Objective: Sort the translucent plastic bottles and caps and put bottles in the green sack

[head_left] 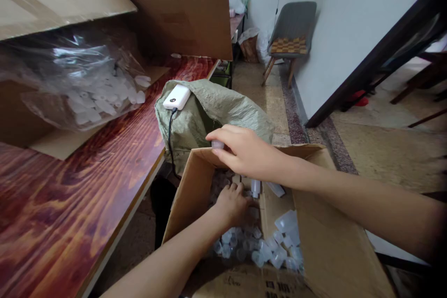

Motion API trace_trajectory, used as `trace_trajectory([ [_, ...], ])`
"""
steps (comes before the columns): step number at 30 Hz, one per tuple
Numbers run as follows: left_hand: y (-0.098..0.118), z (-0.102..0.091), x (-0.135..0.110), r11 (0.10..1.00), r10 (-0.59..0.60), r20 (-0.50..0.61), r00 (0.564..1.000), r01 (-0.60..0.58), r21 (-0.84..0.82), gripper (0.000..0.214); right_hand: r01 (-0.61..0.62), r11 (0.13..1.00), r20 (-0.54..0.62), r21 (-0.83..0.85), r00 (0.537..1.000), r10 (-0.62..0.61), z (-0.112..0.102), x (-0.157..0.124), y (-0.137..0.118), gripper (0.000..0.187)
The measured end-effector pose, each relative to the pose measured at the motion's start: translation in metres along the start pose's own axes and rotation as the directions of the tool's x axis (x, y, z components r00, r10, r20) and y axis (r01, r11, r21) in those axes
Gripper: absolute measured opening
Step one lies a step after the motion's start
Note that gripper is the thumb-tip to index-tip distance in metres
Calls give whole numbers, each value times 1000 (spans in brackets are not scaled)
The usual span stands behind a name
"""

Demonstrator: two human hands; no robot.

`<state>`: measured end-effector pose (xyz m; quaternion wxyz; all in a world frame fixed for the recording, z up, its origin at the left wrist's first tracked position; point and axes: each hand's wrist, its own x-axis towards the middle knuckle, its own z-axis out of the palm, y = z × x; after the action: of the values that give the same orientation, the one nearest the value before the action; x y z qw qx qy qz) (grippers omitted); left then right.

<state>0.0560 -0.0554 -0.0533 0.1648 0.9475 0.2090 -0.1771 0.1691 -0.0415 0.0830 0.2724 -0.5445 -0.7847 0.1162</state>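
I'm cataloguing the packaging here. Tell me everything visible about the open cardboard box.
The cardboard box is plain brown corrugated board, open on top with flaps standing up; the near flap bears dark print. It sits low beside the wooden table, its far rim by a green sack. Small clear plastic pieces lie in its bottom. The left hand reaches down among them; the right hand is over the far rim, pinching one clear piece.

Fingertips of left hand (232,202) buried in clear caps (258,247), grip unreadable. Most of small cap (217,144) hidden by right hand (244,151). Cardboard box (335,251) cut off at near edge, btm unseen.
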Motion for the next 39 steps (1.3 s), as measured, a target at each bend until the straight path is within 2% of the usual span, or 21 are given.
trace_trajectory([
  [5,4,-4,2,997,-49,97,994,54,-47,57,-1,1000,50,-25,999,2,4,-1,4,29],
  [9,8,-3,2,992,-89,102,991,97,-75,55,-35,998,94,-52,995,40,6,0,9,29],
  [13,9,-2,-3,991,-99,-9,995,97,-91,48,-53,997,123,-64,991,61,4,3,8,24],
  [15,6,-4,-6,991,-93,-118,989,80,-109,43,-42,997,149,-63,987,51,2,5,6,24],
  [17,1,-9,-11,988,-101,-249,963,68,-138,34,-29,998,174,-57,984,39,2,8,3,27],
  [20,-9,-20,-21,979,-136,-434,890,54,-196,29,-39,998,194,-50,980,48,2,11,2,29],
  [24,-19,-34,-38,963,-174,-631,756,-4,-269,31,-106,993,167,-53,979,113,0,14,3,30],
  [28,-26,-44,-52,951,-219,-770,600,-46,-307,19,-110,993,184,-32,976,114,-3,17,2,30],
  [30,-28,-45,-55,950,-221,-813,538,-68,-303,15,-90,996,193,-10,977,90,-4,19,0,31],
  [35,-33,-45,-55,955,-191,-873,448,-121,-271,16,1,998,237,69,971,-17,-6,21,-4,31],
  [39,-33,-49,-57,952,-190,-896,400,-149,-269,16,61,982,224,181,969,-102,-9,20,-2,31],
])
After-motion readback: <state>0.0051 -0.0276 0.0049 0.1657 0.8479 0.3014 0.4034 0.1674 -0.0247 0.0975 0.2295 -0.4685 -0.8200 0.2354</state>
